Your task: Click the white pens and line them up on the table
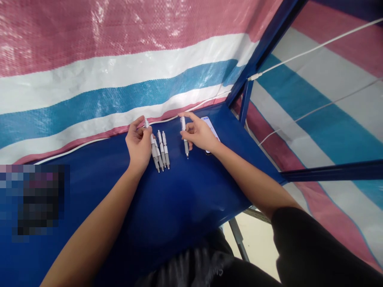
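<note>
I have a blue tabletop (179, 203) in front of me, smooth with a faint sheen. On it, just beside my left hand (139, 145), a few white-and-grey pens (164, 149) lie close together, their tips pointing toward me. Farther right lies a phone (210, 124) with its screen lit (my right hand (199, 133) hides part of it). A white cable (89, 142) runs along the far edge, and at the left sits a dark shape (40, 203), too pixelated to name.
</note>
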A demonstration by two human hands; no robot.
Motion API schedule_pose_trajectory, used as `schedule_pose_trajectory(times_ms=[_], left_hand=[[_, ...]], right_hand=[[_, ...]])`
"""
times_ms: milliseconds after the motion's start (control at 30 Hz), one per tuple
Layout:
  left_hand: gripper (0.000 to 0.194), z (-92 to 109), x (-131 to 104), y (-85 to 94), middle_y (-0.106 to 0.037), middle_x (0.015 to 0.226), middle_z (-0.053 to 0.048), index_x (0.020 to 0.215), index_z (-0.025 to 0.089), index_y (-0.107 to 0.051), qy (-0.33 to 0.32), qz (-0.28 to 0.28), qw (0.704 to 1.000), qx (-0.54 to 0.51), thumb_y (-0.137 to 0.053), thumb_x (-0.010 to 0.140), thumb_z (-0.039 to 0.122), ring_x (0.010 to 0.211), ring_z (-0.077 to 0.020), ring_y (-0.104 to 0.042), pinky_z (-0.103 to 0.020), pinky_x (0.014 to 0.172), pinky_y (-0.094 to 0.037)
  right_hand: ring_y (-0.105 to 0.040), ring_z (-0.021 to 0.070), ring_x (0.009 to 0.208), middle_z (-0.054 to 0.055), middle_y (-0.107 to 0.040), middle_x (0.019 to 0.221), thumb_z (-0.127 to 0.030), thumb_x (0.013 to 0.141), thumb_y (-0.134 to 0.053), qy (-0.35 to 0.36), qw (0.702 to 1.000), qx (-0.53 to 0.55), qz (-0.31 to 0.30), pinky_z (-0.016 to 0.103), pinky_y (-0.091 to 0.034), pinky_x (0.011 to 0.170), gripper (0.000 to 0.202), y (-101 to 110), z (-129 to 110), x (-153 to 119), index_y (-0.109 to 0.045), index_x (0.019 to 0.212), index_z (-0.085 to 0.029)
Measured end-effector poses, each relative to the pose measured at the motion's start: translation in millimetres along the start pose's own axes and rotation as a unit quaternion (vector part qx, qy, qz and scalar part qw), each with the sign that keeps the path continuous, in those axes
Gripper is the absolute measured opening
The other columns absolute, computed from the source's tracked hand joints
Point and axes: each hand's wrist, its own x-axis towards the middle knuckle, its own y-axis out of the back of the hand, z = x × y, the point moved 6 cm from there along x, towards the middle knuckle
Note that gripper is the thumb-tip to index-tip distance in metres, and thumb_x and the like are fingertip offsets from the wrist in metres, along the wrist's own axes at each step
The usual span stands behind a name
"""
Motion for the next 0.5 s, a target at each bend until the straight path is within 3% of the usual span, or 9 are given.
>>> schedule_pose_trajectory(times_ms=[200,400,500], left_hand=[[0.037,8,-5,-1.6,-0.042,0.066,0.007,0.127,0.025,-0.070,-0.016,0.010,1.000,0.008,-0.078,0.098,0.046,0.053,-0.0094,-0.040,-0.026,0.050,-0.034],[0.042,15,-7,-2.1,-0.044,0.068,0.007,0.131,0.028,-0.068,-0.047,-0.014,0.999,0.015,-0.074,0.100,0.055,0.051,-0.0092,-0.038,-0.028,0.050,-0.032],[0.044,15,-8,-1.4,-0.044,0.067,0.007,0.132,0.028,-0.067,-0.048,-0.010,0.999,0.013,-0.074,0.099,0.057,0.051,-0.0096,-0.039,-0.027,0.050,-0.033]], right_hand=[[-0.063,0.0136,0.047,-0.009,-0.058,0.074,-0.016,0.091,-0.064,-0.023,0.999,-0.041,-0.016,0.027,-0.055,0.048,0.072,-1,-4,-3,-0.042,0.159,-0.025],[-0.062,0.0134,0.046,-0.009,-0.057,0.074,-0.019,0.089,-0.064,-0.019,0.998,-0.058,-0.029,0.027,-0.051,0.048,0.067,-4,-8,-7,-0.049,0.154,-0.024],[-0.062,0.0136,0.048,-0.008,-0.060,0.076,-0.022,0.092,-0.064,-0.017,0.996,-0.073,-0.040,0.027,-0.050,0.050,0.074,-6,-11,-9,-0.042,0.163,-0.023]])
